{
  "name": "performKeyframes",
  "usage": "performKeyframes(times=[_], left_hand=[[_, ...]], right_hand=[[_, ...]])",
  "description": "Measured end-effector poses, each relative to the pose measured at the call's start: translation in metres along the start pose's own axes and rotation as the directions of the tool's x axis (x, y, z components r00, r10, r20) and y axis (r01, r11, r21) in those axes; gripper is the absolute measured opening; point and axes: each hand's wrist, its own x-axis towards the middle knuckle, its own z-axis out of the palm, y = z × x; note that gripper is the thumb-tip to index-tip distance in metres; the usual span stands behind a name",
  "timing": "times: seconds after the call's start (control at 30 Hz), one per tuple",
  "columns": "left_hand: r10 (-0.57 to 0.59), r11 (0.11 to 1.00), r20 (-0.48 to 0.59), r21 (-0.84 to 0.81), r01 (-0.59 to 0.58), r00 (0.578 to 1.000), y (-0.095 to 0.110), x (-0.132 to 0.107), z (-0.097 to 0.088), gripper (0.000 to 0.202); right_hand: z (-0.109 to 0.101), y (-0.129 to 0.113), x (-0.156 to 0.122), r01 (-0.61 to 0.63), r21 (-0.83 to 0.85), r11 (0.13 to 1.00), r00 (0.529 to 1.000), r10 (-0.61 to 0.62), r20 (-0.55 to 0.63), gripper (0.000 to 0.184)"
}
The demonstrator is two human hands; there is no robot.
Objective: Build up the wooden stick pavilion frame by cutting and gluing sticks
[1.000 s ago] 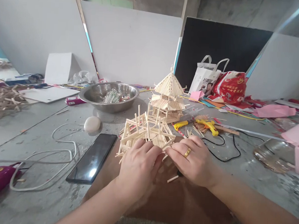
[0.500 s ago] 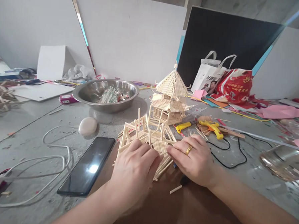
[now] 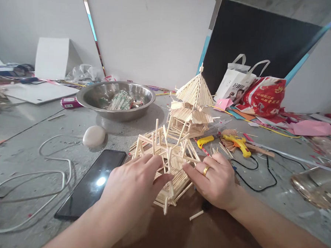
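A pale model of thin wooden sticks (image 3: pixel 177 163), with a floor, upright posts and slanting rails, sits low in front of me. My left hand (image 3: pixel 140 178) bends over its left side, thumb beside the front post and fingers curled on the rail; the fingertips are partly hidden. On the right side, my right hand (image 3: pixel 215 178), with a gold ring, has its fingers curled at the end of a rail, index finger reaching inward. Behind stands a stick pavilion (image 3: pixel 195 92) with a pointed roof. A short loose stick (image 3: pixel 196 215) lies near my right wrist.
A phone (image 3: pixel 92 185), a white rounded object (image 3: pixel 94 136) and a looped cable (image 3: pixel 64 170) lie left. Farther back is a metal basin (image 3: pixel 121 114) with packets inside. To the right are a yellow glue gun (image 3: pixel 238 142), its black cord, and bags (image 3: pixel 262 95).
My left hand has moved left and its thumb has come away from the front, uncovering the near post and floor. My right hand has shifted slightly right. The camera view has moved a little.
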Motion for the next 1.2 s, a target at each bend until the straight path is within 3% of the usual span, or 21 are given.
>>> performKeyframes(times=[0.1, 0.4, 0.67, 1.2], left_hand=[[-0.043, 0.998, 0.08, -0.032, 0.046, 0.996, -0.003, 0.002, -0.003, 0.017], [0.036, 0.98, 0.176, -0.199, -0.001, 0.984, -0.001, 0.005, -0.001, 0.017], [0.043, 0.988, 0.25, -0.152, -0.005, 0.967, -0.001, 0.004, -0.002, 0.022], [0.062, 0.992, 0.279, -0.124, -0.028, 0.958, 0.001, 0.003, -0.001, 0.028]], right_hand=[[0.004, 0.0, 0.0, -0.011, 0.007, 1.0, 1.0, 0.011, -0.018, 0.01], [0.013, 0.0, 0.001, -0.009, 0.03, 0.999, 1.0, 0.01, -0.022, 0.014], [0.015, -0.002, 0.004, -0.015, 0.028, 0.999, 1.0, 0.016, -0.02, 0.008], [0.014, -0.004, 0.002, -0.047, 0.015, 0.999, 0.999, 0.047, 0.015, 0.007]])
